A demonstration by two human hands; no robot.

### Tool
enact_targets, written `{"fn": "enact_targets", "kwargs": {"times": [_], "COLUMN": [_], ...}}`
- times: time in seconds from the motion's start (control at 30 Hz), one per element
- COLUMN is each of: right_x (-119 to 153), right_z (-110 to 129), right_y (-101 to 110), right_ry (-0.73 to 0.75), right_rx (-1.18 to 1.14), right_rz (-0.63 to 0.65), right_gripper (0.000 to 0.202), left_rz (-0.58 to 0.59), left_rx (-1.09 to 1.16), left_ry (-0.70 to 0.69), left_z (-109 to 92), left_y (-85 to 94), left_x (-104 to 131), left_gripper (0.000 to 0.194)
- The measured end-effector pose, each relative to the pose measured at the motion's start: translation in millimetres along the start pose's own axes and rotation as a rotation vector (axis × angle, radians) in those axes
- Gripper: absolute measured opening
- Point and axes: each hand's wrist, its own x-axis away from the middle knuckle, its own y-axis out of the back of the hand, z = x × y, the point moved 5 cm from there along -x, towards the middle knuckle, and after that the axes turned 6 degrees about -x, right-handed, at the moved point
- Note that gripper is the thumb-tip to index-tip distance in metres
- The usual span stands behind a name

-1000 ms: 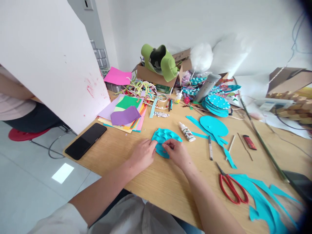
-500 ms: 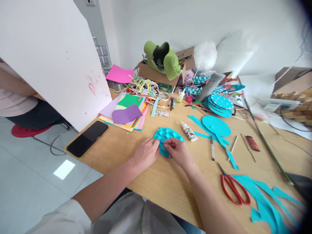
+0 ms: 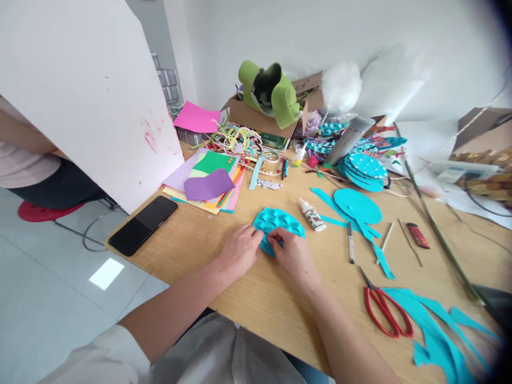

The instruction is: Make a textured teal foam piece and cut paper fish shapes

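A turquoise paper disc with rows of raised, scale-like paper pieces lies on the wooden table in front of me. My left hand has its fingers closed at the disc's left edge, holding it. Over the lower middle of the disc, my right hand pinches with thumb and forefinger; what lies between the fingertips is too small to make out. The hands hide the disc's lower part. A white glue bottle lies just beyond the disc to the right.
Left of me are a black phone and stacked coloured paper. Red-handled scissors, a pen, turquoise scraps and a plain turquoise disc lie right. A steel flask leans at the back. Another person sits beyond a white panel.
My right hand has shifted slightly on the disc, its fingertips still pinched. The left hand stays at the disc's edge. The view has moved a little.
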Motion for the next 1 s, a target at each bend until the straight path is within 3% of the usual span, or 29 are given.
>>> {"fn": "enact_targets", "kwargs": {"times": [0.4,1.0], "right_x": [8.5,12.5], "right_z": [10.6,19.0], "right_y": [5.0,4.3], "right_ry": [0.082,0.143], "right_rx": [0.207,0.476], "right_rz": [0.077,0.099], "right_gripper": [0.008,0.018], "left_rz": [-0.002,-0.026], "left_rx": [-0.008,0.053], "left_ry": [0.010,0.048], "left_z": [-0.4,5.1], "left_y": [-0.1,-2.5], "left_x": [-0.1,1.8], "left_gripper": [0.013,0.018]}}
